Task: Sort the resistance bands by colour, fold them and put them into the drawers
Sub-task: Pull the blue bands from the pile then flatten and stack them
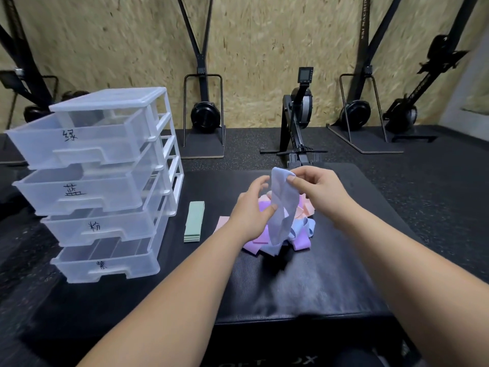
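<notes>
Pink band partly behind wrist

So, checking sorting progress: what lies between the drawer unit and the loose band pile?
Head view: a folded stack of green bands, then a flat pink band nearer the pile.

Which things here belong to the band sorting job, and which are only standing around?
Job: the pale blue band, pinched by left hand and right hand; the mixed pile of bands; the folded green bands; the pink band; the drawer unit.
Standing around: the rowing machine; the black machines at the wall.
</notes>
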`<state>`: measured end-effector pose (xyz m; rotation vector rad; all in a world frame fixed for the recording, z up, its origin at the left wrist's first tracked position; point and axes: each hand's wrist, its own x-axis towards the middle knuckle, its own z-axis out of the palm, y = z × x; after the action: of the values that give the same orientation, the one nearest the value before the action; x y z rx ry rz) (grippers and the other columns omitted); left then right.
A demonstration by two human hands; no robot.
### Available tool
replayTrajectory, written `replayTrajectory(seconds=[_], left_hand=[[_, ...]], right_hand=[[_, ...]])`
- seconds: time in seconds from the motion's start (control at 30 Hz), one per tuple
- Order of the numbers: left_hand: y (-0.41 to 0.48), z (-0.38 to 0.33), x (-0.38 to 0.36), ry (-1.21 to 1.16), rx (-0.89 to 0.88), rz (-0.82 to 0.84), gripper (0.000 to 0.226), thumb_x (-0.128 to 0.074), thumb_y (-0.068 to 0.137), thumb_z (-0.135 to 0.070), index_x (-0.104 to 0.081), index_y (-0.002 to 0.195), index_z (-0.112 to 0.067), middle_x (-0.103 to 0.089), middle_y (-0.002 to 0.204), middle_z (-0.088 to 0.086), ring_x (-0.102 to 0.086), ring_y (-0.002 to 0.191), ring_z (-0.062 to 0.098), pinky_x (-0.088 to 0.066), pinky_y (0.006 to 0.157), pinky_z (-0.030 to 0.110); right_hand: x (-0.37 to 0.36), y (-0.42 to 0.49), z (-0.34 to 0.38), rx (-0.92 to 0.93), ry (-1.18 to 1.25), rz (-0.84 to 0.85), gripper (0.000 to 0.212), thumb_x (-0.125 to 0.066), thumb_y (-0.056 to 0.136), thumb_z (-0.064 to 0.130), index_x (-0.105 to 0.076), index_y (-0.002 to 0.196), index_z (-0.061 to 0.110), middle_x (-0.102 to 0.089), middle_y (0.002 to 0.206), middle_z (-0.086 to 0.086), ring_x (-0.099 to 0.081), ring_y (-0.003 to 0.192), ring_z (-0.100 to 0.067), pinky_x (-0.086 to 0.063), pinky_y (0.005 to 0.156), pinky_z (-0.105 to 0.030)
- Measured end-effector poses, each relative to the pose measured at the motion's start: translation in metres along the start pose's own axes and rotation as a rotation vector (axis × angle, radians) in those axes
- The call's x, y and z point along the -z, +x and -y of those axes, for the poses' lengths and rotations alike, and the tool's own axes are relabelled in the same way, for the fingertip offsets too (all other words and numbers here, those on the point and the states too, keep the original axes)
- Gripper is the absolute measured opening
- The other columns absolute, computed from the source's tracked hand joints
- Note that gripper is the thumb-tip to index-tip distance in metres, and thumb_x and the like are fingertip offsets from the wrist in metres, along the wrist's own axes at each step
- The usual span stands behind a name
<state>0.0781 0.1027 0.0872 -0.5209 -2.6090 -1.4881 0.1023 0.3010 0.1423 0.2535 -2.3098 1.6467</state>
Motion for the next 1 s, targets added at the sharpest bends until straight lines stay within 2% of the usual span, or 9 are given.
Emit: replayTrajectory(seconds=[0.1, 0.23, 0.3, 0.37, 0.43, 0.67, 0.77, 0.9, 1.0], left_hand=[[0.007, -0.009, 0.002, -0.061, -0.002, 0.007, 0.050, -0.071, 0.098, -0.028, -0.050, 0.140, -0.045, -0.072, 0.113, -0.019, -0.061, 0.119, 0.009, -0.057, 0.098, 0.049], [0.012, -0.013, 0.004, -0.142, 0.006, -0.036, 0.037, -0.075, 0.094, -0.022, -0.061, 0.125, -0.038, -0.077, 0.090, -0.010, -0.072, 0.089, 0.014, -0.063, 0.084, 0.051], [0.011, -0.012, 0.008, -0.221, -0.005, -0.124, 0.032, -0.075, 0.095, -0.017, -0.064, 0.122, -0.031, -0.078, 0.089, -0.005, -0.070, 0.081, 0.011, -0.062, 0.081, 0.037], [0.008, -0.014, 0.016, -0.276, -0.024, -0.225, 0.027, -0.074, 0.097, -0.013, -0.066, 0.120, -0.023, -0.078, 0.090, 0.001, -0.062, 0.072, 0.005, -0.054, 0.065, 0.014], [0.008, -0.015, 0.023, -0.296, -0.020, -0.251, 0.022, -0.071, 0.099, -0.009, -0.070, 0.119, -0.019, -0.075, 0.090, 0.005, -0.059, 0.069, 0.003, -0.049, 0.052, 0.009], [0.004, 0.007, 0.025, -0.075, 0.025, -0.172, 0.011, -0.071, 0.099, -0.016, -0.080, 0.100, -0.023, -0.077, 0.091, -0.013, -0.069, 0.075, -0.004, -0.046, 0.061, 0.005], [0.001, 0.017, 0.023, 0.014, 0.032, -0.164, 0.007, -0.073, 0.098, -0.024, -0.080, 0.098, -0.027, -0.074, 0.093, -0.016, -0.065, 0.079, -0.005, -0.045, 0.068, 0.008], [-0.002, 0.025, 0.024, -0.031, 0.033, -0.129, 0.006, -0.074, 0.098, -0.024, -0.078, 0.096, -0.028, -0.076, 0.092, -0.013, -0.068, 0.079, -0.002, -0.048, 0.071, 0.010], [-0.003, 0.024, 0.027, -0.121, 0.014, -0.110, 0.005, -0.077, 0.096, -0.019, -0.079, 0.097, -0.023, -0.079, 0.088, -0.009, -0.073, 0.082, 0.005, -0.054, 0.075, 0.015]], right_hand=[[0.005, 0.002, 0.004, 0.008, 0.049, 0.005, 0.012, -0.070, 0.101, 0.020, -0.079, 0.099, 0.012, -0.071, 0.076, 0.008, -0.059, 0.066, -0.003, -0.046, 0.062, -0.012], [0.016, 0.009, -0.007, 0.008, -0.043, -0.064, 0.012, -0.070, 0.101, 0.026, -0.079, 0.094, 0.022, -0.068, 0.072, 0.011, -0.054, 0.063, -0.005, -0.045, 0.064, -0.023], [0.024, 0.011, -0.023, 0.006, -0.228, -0.136, 0.012, -0.070, 0.099, 0.030, -0.078, 0.091, 0.027, -0.068, 0.073, 0.010, -0.054, 0.065, -0.006, -0.044, 0.066, -0.028], [0.030, 0.009, -0.036, -0.011, -0.376, -0.153, 0.011, -0.071, 0.097, 0.031, -0.078, 0.088, 0.031, -0.074, 0.077, 0.013, -0.059, 0.069, -0.005, -0.046, 0.068, -0.028], [0.030, 0.004, -0.046, -0.038, -0.447, -0.101, 0.010, -0.072, 0.096, 0.034, -0.078, 0.088, 0.036, -0.076, 0.083, 0.018, -0.067, 0.079, -0.003, -0.051, 0.072, -0.029], [0.004, -0.002, -0.060, -0.144, -0.548, 0.094, 0.014, -0.071, 0.093, 0.028, -0.077, 0.086, 0.039, -0.075, 0.083, 0.013, -0.068, 0.079, -0.015, -0.053, 0.073, -0.030], [-0.008, -0.005, -0.062, -0.137, -0.476, 0.124, 0.018, -0.072, 0.092, 0.026, -0.076, 0.100, 0.041, -0.074, 0.101, 0.011, -0.063, 0.076, -0.003, -0.050, 0.067, -0.024], [-0.027, -0.007, -0.054, -0.022, -0.334, 0.155, 0.032, -0.078, 0.087, 0.046, -0.072, 0.119, 0.044, -0.073, 0.115, 0.022, -0.068, 0.099, 0.001, -0.055, 0.088, -0.028], [-0.040, -0.007, -0.043, 0.057, -0.363, 0.169, 0.028, -0.083, 0.086, 0.045, -0.074, 0.112, 0.040, -0.073, 0.110, 0.023, -0.067, 0.102, 0.000, -0.056, 0.087, -0.029]])
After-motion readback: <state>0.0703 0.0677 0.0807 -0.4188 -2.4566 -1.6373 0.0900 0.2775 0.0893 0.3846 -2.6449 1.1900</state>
